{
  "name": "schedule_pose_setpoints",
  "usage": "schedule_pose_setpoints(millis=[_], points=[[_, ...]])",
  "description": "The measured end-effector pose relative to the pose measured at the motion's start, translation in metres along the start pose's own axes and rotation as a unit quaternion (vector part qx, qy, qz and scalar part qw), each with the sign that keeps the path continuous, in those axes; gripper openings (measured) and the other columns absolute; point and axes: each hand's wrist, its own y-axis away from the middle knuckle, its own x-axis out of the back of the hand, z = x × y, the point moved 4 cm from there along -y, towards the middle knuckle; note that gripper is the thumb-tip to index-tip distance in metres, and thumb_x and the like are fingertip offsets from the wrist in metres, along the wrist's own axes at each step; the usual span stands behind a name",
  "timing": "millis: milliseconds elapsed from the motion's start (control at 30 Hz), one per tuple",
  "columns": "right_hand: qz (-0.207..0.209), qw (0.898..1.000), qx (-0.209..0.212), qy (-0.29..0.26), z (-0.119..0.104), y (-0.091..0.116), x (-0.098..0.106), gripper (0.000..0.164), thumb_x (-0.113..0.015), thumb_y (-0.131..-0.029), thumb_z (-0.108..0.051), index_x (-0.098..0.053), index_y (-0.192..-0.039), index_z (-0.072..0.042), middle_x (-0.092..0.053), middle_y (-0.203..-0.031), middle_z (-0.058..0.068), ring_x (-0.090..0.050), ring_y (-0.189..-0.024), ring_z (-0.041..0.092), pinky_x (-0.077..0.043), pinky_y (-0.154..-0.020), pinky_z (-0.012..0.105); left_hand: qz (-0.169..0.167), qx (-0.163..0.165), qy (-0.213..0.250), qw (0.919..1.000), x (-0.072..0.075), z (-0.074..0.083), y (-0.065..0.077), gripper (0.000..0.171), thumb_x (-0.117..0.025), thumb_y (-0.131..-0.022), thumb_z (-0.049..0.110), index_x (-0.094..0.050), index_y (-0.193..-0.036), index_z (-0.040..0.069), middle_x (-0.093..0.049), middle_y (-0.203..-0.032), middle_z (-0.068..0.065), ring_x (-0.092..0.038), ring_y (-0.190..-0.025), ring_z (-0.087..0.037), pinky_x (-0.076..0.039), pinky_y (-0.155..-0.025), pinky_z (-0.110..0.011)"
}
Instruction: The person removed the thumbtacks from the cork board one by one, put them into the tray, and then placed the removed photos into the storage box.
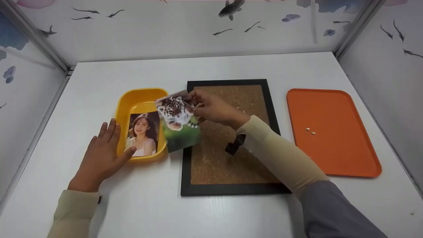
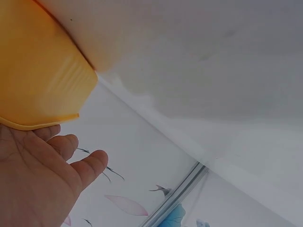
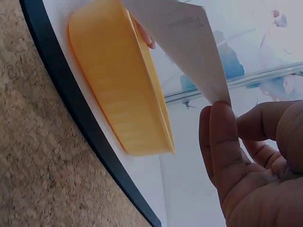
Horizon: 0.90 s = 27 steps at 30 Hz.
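My right hand (image 1: 211, 107) pinches a tiger cub photo (image 1: 176, 115) by its upper right edge. The photo hangs between the yellow tray (image 1: 142, 92) and the black-framed cork board (image 1: 228, 158), overlapping both in the head view. Its white back (image 3: 189, 38) shows in the right wrist view, thumb and fingers meeting at one corner. Spread along the yellow tray's left rim is my left hand (image 1: 102, 155), fingers straight. In the left wrist view its fingertips (image 2: 94, 165) lie at the rim. A portrait photo (image 1: 142, 135) of a person lies inside the yellow tray.
To the right lies an orange tray (image 1: 333, 152) with two small shiny pieces (image 1: 310, 131) on it. Tiny light specks dot the cork near the right wrist. White panels with printed fish (image 1: 231, 9) wall in the white table (image 1: 145, 205) at the back and sides.
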Motion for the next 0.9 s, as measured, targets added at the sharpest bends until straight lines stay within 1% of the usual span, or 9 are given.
schedule_pose_setpoints(millis=[200,333,433,733,800,900], points=[[-0.011,1.0,-0.001,-0.006,-0.004,-0.011,-0.011,0.036,-0.056,-0.094,0.006,-0.05,-0.127,-0.009,-0.058,-0.114,0.017,-0.065,-0.093,0.03,-0.057,-0.079,0.046,0.0,0.004,0.003,1.0,-0.002,0.0,0.0,0.096,-0.045,-0.096,0.063,-0.008,-0.157,-0.002,-0.001,-0.165,-0.019,0.003,-0.15,-0.04,-0.011,-0.111,-0.069],[-0.016,1.0,-0.011,0.017,-0.007,-0.015,-0.018,0.036,-0.058,-0.095,0.001,-0.051,-0.128,-0.012,-0.059,-0.113,0.014,-0.065,-0.091,0.027,-0.057,-0.079,0.045,0.0,0.0,0.002,1.0,-0.003,0.001,-0.001,0.096,-0.045,-0.096,0.063,-0.009,-0.157,-0.003,-0.001,-0.165,-0.019,0.002,-0.15,-0.041,-0.012,-0.11,-0.069],[-0.014,0.999,-0.01,0.03,-0.009,-0.018,-0.021,0.036,-0.058,-0.096,-0.001,-0.051,-0.129,-0.013,-0.059,-0.114,0.012,-0.064,-0.091,0.025,-0.056,-0.078,0.043,0.0,-0.001,0.001,1.0,-0.003,0.002,-0.001,0.096,-0.046,-0.096,0.063,-0.009,-0.157,-0.003,-0.001,-0.165,-0.02,0.002,-0.15,-0.041,-0.012,-0.11,-0.069],[-0.007,1.0,-0.012,0.001,-0.008,-0.03,-0.035,0.03,-0.059,-0.099,-0.006,-0.052,-0.127,-0.015,-0.056,-0.117,0.011,-0.064,-0.095,0.025,-0.058,-0.077,0.041,-0.008,0.004,-0.001,1.0,0.0,0.0,-0.001,0.097,-0.044,-0.096,0.064,-0.007,-0.157,-0.002,0.001,-0.165,-0.019,0.003,-0.15,-0.041,-0.012,-0.11,-0.069],[-0.001,1.0,-0.01,0.004,-0.007,-0.033,-0.038,0.029,-0.06,-0.099,-0.007,-0.053,-0.125,-0.015,-0.057,-0.115,0.011,-0.065,-0.094,0.024,-0.058,-0.076,0.04,-0.01,0.006,0.001,0.9999,0.0,0.0,-0.001,0.097,-0.044,-0.096,0.064,-0.006,-0.157,-0.001,0.001,-0.165,-0.019,0.004,-0.15,-0.041,-0.011,-0.11,-0.069],[0.005,1.0,-0.007,0.008,-0.007,-0.038,-0.043,0.027,-0.06,-0.099,-0.008,-0.053,-0.124,-0.015,-0.057,-0.112,0.011,-0.065,-0.092,0.024,-0.058,-0.077,0.042,-0.006,0.004,0.003,1.0,0.001,0.0,-0.002,0.096,-0.045,-0.096,0.063,-0.007,-0.157,-0.002,0.0,-0.165,-0.019,0.004,-0.15,-0.04,-0.012,-0.111,-0.068]])
